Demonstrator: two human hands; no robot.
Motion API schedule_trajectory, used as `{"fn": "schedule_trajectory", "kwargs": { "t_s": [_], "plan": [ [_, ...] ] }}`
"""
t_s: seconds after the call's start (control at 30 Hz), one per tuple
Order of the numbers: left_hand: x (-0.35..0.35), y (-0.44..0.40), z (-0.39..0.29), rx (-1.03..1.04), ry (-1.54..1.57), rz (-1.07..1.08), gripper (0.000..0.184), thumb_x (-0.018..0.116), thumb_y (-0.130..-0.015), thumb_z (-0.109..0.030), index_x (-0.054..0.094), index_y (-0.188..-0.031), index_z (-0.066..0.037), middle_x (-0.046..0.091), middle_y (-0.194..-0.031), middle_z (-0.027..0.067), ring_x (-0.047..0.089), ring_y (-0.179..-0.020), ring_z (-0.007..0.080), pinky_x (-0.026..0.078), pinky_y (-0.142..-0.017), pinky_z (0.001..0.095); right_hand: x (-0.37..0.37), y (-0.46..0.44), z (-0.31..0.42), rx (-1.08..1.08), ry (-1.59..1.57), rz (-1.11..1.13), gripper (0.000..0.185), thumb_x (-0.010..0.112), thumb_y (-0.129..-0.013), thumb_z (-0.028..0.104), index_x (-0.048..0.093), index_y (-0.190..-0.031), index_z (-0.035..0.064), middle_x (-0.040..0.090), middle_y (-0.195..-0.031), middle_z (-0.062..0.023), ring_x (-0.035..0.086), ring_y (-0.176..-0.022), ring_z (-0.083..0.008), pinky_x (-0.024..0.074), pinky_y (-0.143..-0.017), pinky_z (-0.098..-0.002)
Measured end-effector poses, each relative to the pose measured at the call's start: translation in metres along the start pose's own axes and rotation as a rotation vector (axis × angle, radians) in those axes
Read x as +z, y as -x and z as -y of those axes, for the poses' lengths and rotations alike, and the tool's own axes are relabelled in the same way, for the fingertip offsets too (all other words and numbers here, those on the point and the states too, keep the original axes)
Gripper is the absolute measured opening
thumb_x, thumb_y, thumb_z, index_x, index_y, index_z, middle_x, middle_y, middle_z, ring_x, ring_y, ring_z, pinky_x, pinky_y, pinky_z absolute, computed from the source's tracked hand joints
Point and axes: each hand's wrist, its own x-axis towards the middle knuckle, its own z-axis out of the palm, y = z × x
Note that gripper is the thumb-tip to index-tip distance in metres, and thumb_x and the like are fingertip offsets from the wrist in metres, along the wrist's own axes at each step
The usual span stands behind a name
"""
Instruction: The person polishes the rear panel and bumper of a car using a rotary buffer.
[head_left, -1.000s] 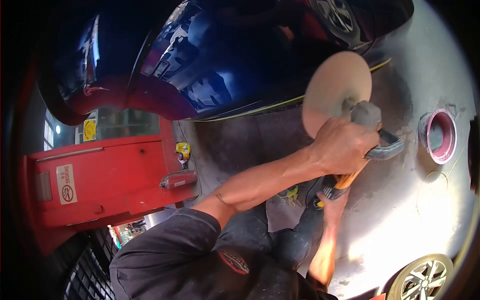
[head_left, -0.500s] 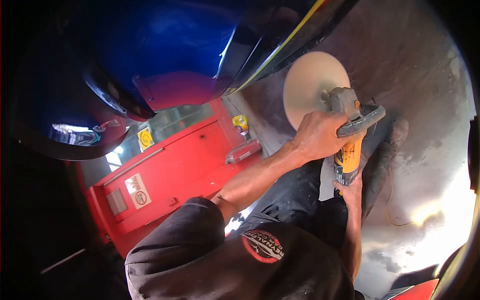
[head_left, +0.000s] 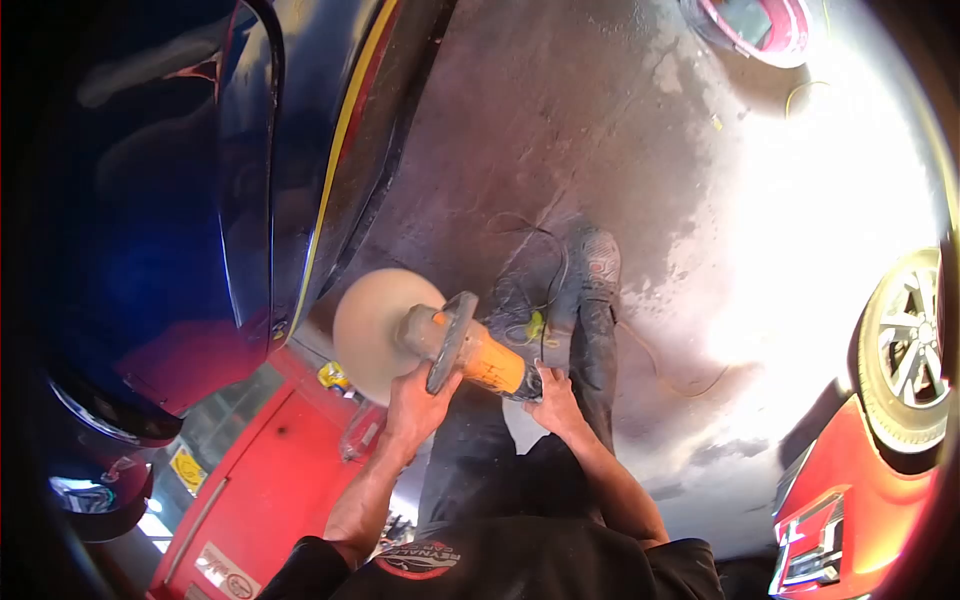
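An orange and black polisher (head_left: 492, 365) is held in front of my body with both hands. My left hand (head_left: 420, 402) is closed on the black loop handle (head_left: 456, 345) near its head. My right hand (head_left: 553, 402) wraps round the black rear end, where the cord comes out; part of its grip is hidden. The round cream pad (head_left: 380, 325) looks smooth and blurred, as if spinning. Beside the pad, to the left, is a dark blue car (head_left: 160, 230) with yellow tape (head_left: 345, 140) along its lower side. The pad appears apart from the paint.
A black cord (head_left: 560, 265) loops over the concrete floor (head_left: 500, 130) by my leg. To the right stands a red car (head_left: 870, 500) with a wheel (head_left: 905, 350). A red panel (head_left: 270, 470) with a no-smoking sign is at lower left, a pink bucket (head_left: 790, 35) at upper right.
My view has turned, bringing the red car and bucket into sight. The polisher, still in both hands, appears lower and further left in view.
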Motion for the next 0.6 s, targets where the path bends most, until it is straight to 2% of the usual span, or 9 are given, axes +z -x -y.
{"fn": "schedule_trajectory", "kwargs": {
  "t_s": [0.1,0.17,0.23,0.27,0.33,0.43,0.47,0.57,0.6],
  "plan": [
    [0.005,0.012,0.01,-0.069,0.046,-0.03,0.033,0.075,-0.094,-0.03,0.071,-0.101,0.001,0.071,-0.087,0.0269,0.071,-0.083,0.0441,0.057,-0.072,0.0476,-0.064,-0.009,-0.004,-0.029,0.133,-0.159,0.077,0.085,-0.077,0.021,0.054,-0.145,0.002,0.061,-0.134,-0.0271,0.055,-0.132,-0.0424,0.0431,-0.114,-0.0479],
    [-0.006,0.026,0.036,-0.091,-0.019,-0.078,0.034,0.074,-0.094,-0.032,0.07,-0.101,0.001,0.071,-0.088,0.0268,0.07,-0.085,0.0458,0.056,-0.073,0.0495,-0.114,-0.01,0.011,0.04,-0.067,-0.169,0.065,0.076,-0.086,0.016,0.053,-0.145,0.0005,0.056,-0.144,-0.028,0.052,-0.136,-0.0455,0.0437,-0.112,-0.0506],
    [-0.027,0.035,0.058,-0.142,0.008,-0.043,0.039,0.071,-0.095,-0.037,0.071,-0.11,-0.001,0.072,-0.101,0.0274,0.069,-0.098,0.0467,0.057,-0.083,0.047,-0.124,-0.021,-0.023,0.01,0.181,-0.328,0.067,0.079,-0.083,0.016,0.055,-0.144,-0.0002,0.06,-0.141,-0.0246,0.057,-0.132,-0.0415,0.047,-0.11,-0.0474],
    [-0.031,0.042,0.08,-0.064,0.081,-0.11,0.039,0.072,-0.094,-0.037,0.071,-0.107,0.0,0.072,-0.097,0.0272,0.07,-0.094,0.0456,0.056,-0.083,0.05,-0.13,-0.025,-0.048,0.061,0.009,-0.34,0.069,0.079,-0.082,0.014,0.054,-0.145,-0.0002,0.06,-0.142,-0.0239,0.058,-0.131,-0.0402,0.0468,-0.111,-0.0475],
    [-0.03,0.052,0.098,-0.068,0.141,-0.148,0.036,0.073,-0.094,-0.034,0.072,-0.105,0.0,0.072,-0.096,0.0261,0.07,-0.092,0.0451,0.055,-0.081,0.0496,-0.169,-0.013,-0.029,0.132,0.05,-0.336,0.071,0.077,-0.082,0.007,0.052,-0.148,0.0011,0.058,-0.143,-0.0246,0.06,-0.129,-0.0363,0.0492,-0.108,-0.0444],
    [-0.059,0.086,0.113,-0.058,0.344,-0.225,0.031,0.073,-0.094,-0.031,0.073,-0.106,-0.003,0.073,-0.099,0.0243,0.071,-0.095,0.0432,0.055,-0.082,0.0474,-0.233,0.006,0.073,0.076,0.053,-0.415,0.07,0.076,-0.083,0.003,0.052,-0.149,0.0017,0.059,-0.142,-0.0222,0.061,-0.129,-0.0327,0.0493,-0.108,-0.0429],
    [-0.062,0.099,0.131,-0.093,0.409,-0.215,0.03,0.072,-0.094,-0.028,0.074,-0.112,-0.005,0.074,-0.1,0.0225,0.071,-0.099,0.0411,0.056,-0.085,0.0454,-0.252,0.019,0.123,-0.001,0.073,-0.456,0.069,0.074,-0.084,0.002,0.052,-0.149,0.0017,0.06,-0.142,-0.0214,0.061,-0.129,-0.0315,0.0485,-0.109,-0.042],
    [-0.046,0.13,0.197,-0.006,0.472,-0.484,0.036,0.072,-0.092,-0.031,0.073,-0.12,-0.007,0.075,-0.104,0.0216,0.072,-0.104,0.0395,0.056,-0.09,0.0443,-0.284,0.079,0.314,-0.42,0.091,-0.588,0.064,0.07,-0.088,0.0,0.052,-0.149,0.0016,0.06,-0.143,-0.0191,0.06,-0.129,-0.0281,0.0461,-0.11,-0.0391],
    [-0.057,0.147,0.205,-0.095,0.525,-0.465,0.038,0.071,-0.094,-0.034,0.073,-0.121,-0.008,0.076,-0.106,0.0205,0.072,-0.105,0.0384,0.056,-0.091,0.0443,-0.285,0.108,0.38,-0.583,0.096,-0.616,0.062,0.069,-0.09,0.0,0.053,-0.15,0.0015,0.06,-0.143,-0.0183,0.06,-0.129,-0.027,0.0453,-0.111,-0.0381]
  ]
}}
